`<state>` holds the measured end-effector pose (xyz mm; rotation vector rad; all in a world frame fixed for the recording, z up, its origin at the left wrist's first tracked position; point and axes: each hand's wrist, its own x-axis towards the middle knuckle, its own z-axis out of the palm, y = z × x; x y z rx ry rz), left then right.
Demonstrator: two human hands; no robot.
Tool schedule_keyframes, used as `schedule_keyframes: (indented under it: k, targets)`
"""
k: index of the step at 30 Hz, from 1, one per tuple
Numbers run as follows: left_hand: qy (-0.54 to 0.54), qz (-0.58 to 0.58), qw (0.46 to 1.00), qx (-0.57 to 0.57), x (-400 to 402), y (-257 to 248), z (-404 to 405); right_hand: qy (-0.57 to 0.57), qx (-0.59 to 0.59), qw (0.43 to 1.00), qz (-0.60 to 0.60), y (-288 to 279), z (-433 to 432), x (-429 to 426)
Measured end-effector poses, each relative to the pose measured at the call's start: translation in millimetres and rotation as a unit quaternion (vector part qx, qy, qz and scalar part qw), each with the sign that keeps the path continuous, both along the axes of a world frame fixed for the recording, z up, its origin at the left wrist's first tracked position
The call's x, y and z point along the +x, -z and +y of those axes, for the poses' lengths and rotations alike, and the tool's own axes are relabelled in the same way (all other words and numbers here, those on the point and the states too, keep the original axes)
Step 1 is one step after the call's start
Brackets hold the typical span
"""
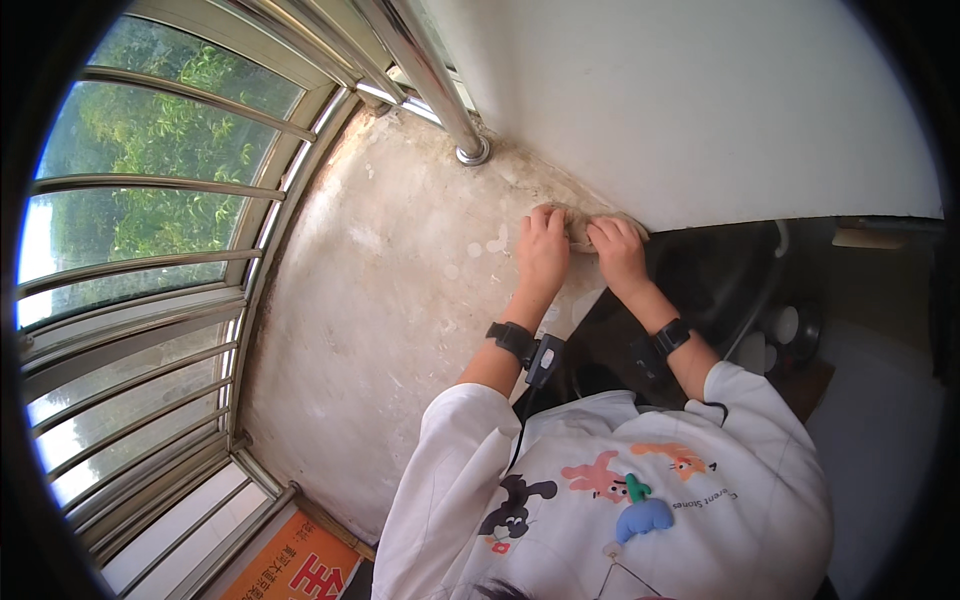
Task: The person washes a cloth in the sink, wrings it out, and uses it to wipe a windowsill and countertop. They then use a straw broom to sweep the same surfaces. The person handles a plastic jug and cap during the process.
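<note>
A crumpled brown-grey cloth (581, 229) lies on the worn, pale window ledge (360, 277), close against the white wall. My left hand (543, 244) has its fingers curled over the cloth's left end. On the right part of the same cloth, my right hand (618, 246) presses with bent fingers. Both hands are side by side, a short gap of cloth between them. Each wrist wears a black strap, and a small black device (544, 361) with a cable sits at the left one. The fingertips are partly hidden in the cloth.
Metal window bars (157, 184) run along the left, with a thick steel post (442, 90) standing on the ledge ahead. A white wall (675, 112) rises at the upper right. Below it is a dark recess with a grey cup (784, 324). An orange printed sheet (300, 559) lies at lower left.
</note>
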<state>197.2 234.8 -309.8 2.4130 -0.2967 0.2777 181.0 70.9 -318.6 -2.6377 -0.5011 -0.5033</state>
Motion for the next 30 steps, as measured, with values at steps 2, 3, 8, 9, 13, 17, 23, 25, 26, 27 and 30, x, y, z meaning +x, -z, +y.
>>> schedule_keyframes:
  k: [2,3,8,9,13,17,23,25,26,27,30]
  targets:
    - [0.098,0.034,0.993,-0.052,-22,-1,-42,0.063,-0.03,0.995,0.065,-14,-39,-63]
    - [0.165,0.057,0.982,-0.075,-34,-3,-58,0.094,-0.007,0.98,0.173,-23,-59,-90]
    - [0.256,0.189,0.935,-0.154,-79,-30,-60,0.115,0.063,0.974,0.185,-68,-102,-141]
    - [0.235,0.222,0.931,-0.168,-78,-38,-48,0.135,0.087,0.966,0.201,-78,-98,-137]
    - [0.037,0.031,0.986,-0.158,-29,-63,25,0.046,0.177,0.976,0.118,-86,-31,-80]
    - [-0.139,-0.032,0.985,-0.097,50,-50,53,-0.066,0.047,0.996,-0.025,-55,46,10]
    - [-0.093,-0.034,0.993,-0.071,47,9,-22,0.002,0.077,0.997,0.005,-18,22,9]
    - [-0.016,0.011,0.991,-0.13,2,16,-51,0.023,0.051,0.995,0.083,-19,-22,-44]
    - [0.042,0.022,0.987,-0.154,-18,15,-65,0.037,0.049,0.99,0.127,-22,-41,-73]
    - [0.085,0.046,0.98,-0.175,-39,12,-78,0.062,0.028,0.983,0.172,-25,-56,-98]
    - [0.27,0.275,0.909,-0.158,-70,-6,-90,0.068,0.073,0.97,0.22,-43,-81,-152]
